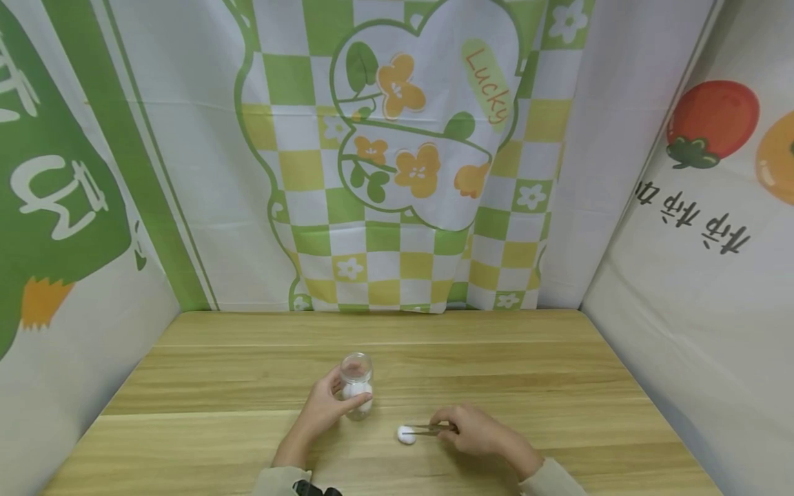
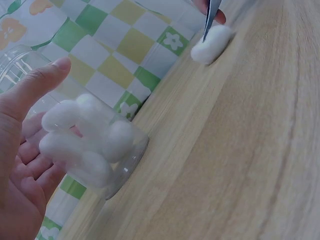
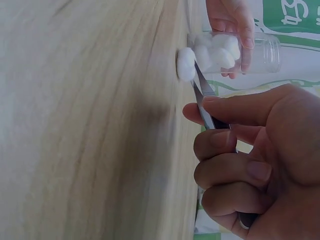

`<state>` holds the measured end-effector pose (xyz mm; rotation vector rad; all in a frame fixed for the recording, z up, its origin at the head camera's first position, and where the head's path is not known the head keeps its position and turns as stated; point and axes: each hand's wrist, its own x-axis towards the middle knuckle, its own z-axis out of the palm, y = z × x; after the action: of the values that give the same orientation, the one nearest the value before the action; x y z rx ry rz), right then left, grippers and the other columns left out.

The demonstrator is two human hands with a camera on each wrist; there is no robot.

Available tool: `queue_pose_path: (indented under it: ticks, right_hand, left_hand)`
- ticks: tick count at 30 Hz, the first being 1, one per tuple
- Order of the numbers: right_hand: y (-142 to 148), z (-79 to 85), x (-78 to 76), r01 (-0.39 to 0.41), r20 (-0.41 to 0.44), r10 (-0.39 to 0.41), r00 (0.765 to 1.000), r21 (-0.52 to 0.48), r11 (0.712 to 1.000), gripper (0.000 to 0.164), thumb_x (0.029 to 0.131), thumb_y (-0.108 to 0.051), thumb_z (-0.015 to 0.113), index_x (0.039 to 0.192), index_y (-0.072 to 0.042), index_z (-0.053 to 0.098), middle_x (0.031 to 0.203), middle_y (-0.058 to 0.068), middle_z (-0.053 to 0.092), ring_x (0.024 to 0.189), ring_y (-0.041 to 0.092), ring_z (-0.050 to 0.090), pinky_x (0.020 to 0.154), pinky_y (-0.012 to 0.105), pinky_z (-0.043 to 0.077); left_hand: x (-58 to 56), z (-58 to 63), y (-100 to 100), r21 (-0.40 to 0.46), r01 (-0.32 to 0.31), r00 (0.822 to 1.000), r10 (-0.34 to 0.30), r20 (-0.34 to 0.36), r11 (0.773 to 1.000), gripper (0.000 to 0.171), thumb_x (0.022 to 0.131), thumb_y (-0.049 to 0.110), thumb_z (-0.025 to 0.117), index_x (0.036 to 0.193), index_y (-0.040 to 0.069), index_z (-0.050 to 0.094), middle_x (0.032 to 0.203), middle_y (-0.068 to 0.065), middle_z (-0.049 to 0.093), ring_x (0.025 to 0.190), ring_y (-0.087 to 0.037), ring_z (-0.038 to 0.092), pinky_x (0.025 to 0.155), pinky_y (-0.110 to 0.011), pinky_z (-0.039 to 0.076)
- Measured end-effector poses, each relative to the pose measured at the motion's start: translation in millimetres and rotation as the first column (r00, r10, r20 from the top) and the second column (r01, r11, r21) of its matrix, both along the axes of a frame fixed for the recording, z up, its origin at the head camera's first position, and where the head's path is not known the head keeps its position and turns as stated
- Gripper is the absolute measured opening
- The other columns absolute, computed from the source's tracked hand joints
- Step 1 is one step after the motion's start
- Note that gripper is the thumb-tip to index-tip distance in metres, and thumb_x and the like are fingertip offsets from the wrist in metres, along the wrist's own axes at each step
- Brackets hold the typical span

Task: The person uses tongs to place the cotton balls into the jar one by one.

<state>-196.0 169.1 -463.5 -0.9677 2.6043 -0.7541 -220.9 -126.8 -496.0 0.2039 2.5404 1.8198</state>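
A clear jar [image 1: 357, 372] without a lid stands upright on the table, several white cotton balls [image 2: 85, 145] in its lower part. My left hand [image 1: 325, 406] wraps round the jar, thumb across the near side and fingers behind. In my right hand [image 1: 474, 430] is a pair of metal tweezers [image 3: 204, 95], held between thumb and fingers with the other fingers curled round the handle. The tweezers' tips reach a single cotton ball [image 1: 406, 435] lying on the table, to the right of the jar and nearer me. One tip overlaps the top of that ball in the head view.
The wooden table [image 1: 527, 365] runs back to a checked green and yellow curtain [image 1: 384, 269]. Printed cloth walls [image 1: 670, 310] close in the left and right sides. A black strap [image 1: 308, 488] sits at my left sleeve.
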Motion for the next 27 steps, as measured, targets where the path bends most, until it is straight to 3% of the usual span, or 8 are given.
queue_pose_path:
  ticks: [9, 20, 27]
  right_hand:
    - [-3.2, -0.8, 1.7, 0.032, 0.037, -0.032, 0.999, -0.003, 0.999, 0.021, 0.091, -0.009, 0.061, 0.11, -0.001, 0.066, 0.075, -0.002, 0.06, 0.06, -0.006, 0.039, 0.051, 0.011, 0.038]
    - [-4.5, -2.2, -0.3, 0.039, -0.018, -0.039, 0.999, 0.014, 0.999, 0.018, 0.092, -0.009, 0.06, 0.107, -0.006, 0.068, 0.08, -0.001, 0.063, 0.064, -0.004, 0.041, 0.055, 0.013, 0.039]
    - [-6.7, 1.9, -3.5, 0.082, 0.008, -0.082, 0.997, -0.018, 0.996, 0.018, 0.094, -0.012, 0.058, 0.109, -0.009, 0.068, 0.081, -0.001, 0.063, 0.064, -0.002, 0.043, 0.055, 0.015, 0.04]
  left_hand:
    - [-1.0, -0.5, 0.1, -0.006, -0.007, 1.0, 0.007, -0.015, 1.0, 0.078, 0.08, 0.026, 0.079, 0.144, 0.006, 0.041, 0.143, -0.02, 0.051, 0.133, -0.041, 0.048, 0.113, -0.052, 0.042]
    - [-2.0, -2.0, 1.0, 0.008, -0.005, 0.999, 0.005, -0.045, 1.0, 0.072, 0.079, 0.022, 0.08, 0.14, 0.005, 0.047, 0.14, -0.019, 0.055, 0.132, -0.038, 0.051, 0.113, -0.051, 0.042]
    - [-0.8, -0.5, 0.6, 0.014, -0.002, 0.999, 0.003, -0.038, 1.0, 0.071, 0.079, 0.022, 0.079, 0.14, 0.006, 0.047, 0.14, -0.019, 0.055, 0.132, -0.038, 0.051, 0.113, -0.051, 0.043]
